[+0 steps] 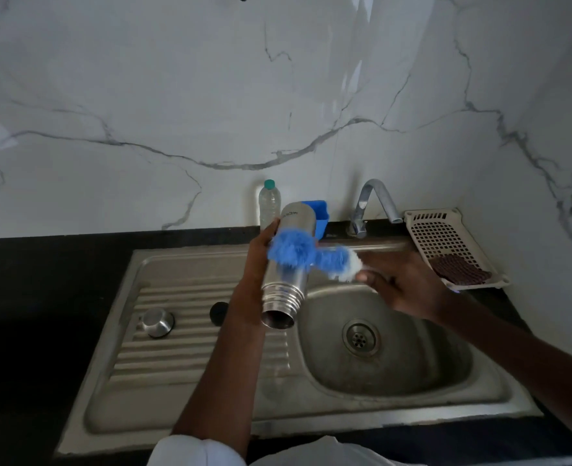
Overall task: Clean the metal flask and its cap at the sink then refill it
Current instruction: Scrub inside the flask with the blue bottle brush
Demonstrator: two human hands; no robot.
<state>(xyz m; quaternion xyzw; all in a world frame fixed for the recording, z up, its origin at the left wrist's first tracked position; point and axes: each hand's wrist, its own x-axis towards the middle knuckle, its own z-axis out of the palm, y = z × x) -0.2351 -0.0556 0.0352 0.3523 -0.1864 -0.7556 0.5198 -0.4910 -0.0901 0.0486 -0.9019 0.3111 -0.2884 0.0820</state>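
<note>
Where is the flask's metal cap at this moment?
In the head view the metal cap sits on the ribbed drainboard left of the sink basin, beside a small black disc, apart from both hands.

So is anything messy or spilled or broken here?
Nothing looks spilled or broken. The flask is held tilted with its open mouth toward the person, only because the brush is scrubbing its outside. Its cap sits on the sink's draining board.

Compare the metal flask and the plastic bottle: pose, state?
The metal flask is held tilted in the left hand, mouth open toward the camera; the plastic bottle stands upright by the wall, green cap on. Flask is opaque steel; bottle is clear. Flask looks larger. Both are cylindrical.
</note>
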